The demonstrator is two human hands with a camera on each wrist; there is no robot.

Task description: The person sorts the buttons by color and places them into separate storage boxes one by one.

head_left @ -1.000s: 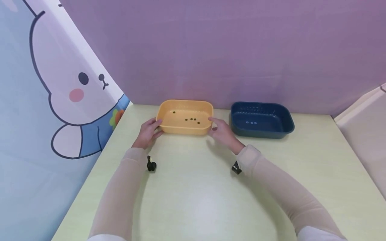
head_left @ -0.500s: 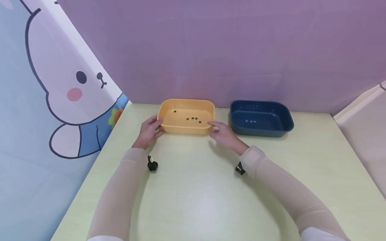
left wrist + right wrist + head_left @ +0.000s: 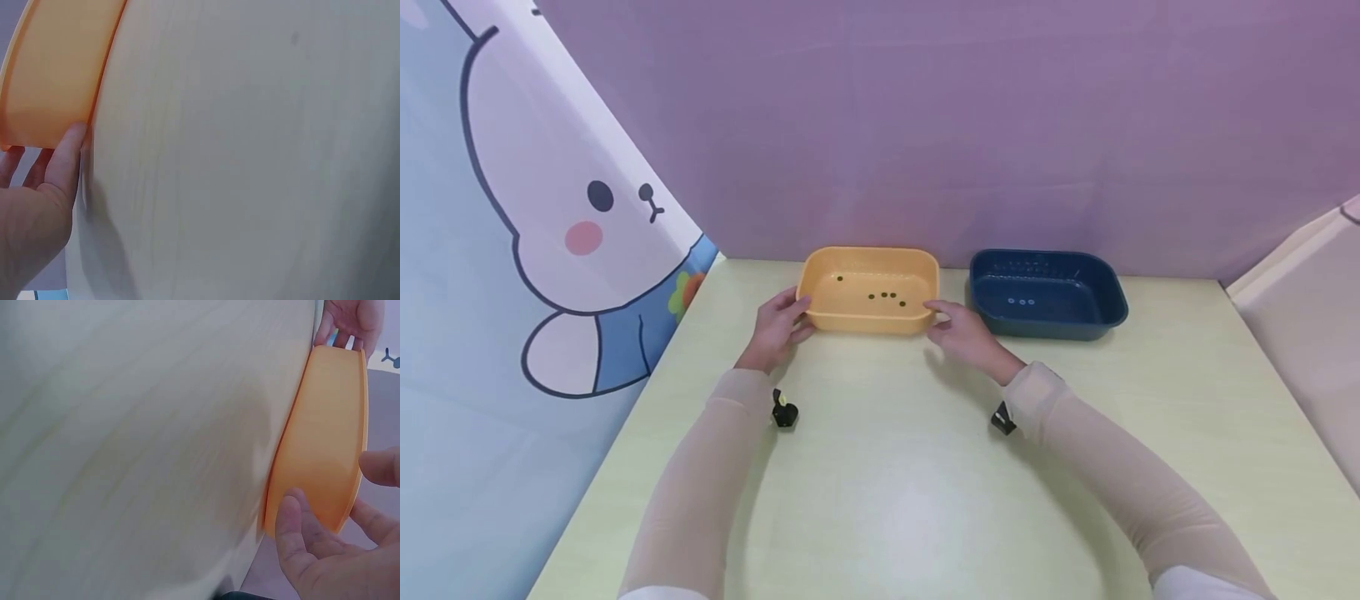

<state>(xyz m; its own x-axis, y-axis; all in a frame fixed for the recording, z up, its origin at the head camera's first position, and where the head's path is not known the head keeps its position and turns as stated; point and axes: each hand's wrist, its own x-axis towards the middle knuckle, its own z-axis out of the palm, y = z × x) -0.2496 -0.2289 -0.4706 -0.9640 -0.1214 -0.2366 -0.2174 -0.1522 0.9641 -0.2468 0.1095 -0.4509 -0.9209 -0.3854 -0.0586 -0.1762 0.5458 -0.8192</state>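
Note:
A yellow plastic basket (image 3: 868, 322) with several small holes in its floor stands upright at the back of the table. My left hand (image 3: 775, 329) holds its left end, one digit over the rim and the others lower down. On the opposite end, my right hand (image 3: 966, 337) grips the front right corner. In the right wrist view, digits of the right hand (image 3: 337, 565) sit at the rim and along the wall. The left wrist view has fingertips of the left hand (image 3: 37, 219) against the basket's end wall.
A navy blue basket (image 3: 1052, 328) with holes in its floor stands just right of the yellow one, a narrow gap between them. Behind both rises a purple backdrop (image 3: 925, 125). A cartoon-printed cloth (image 3: 557, 292) borders the pale table (image 3: 887, 467) on the left.
The yellow basket has slid slightly right between both hands, narrowing its gap to the blue basket. My right hand has shifted a little right and down along the corner. The head view has shifted slightly.

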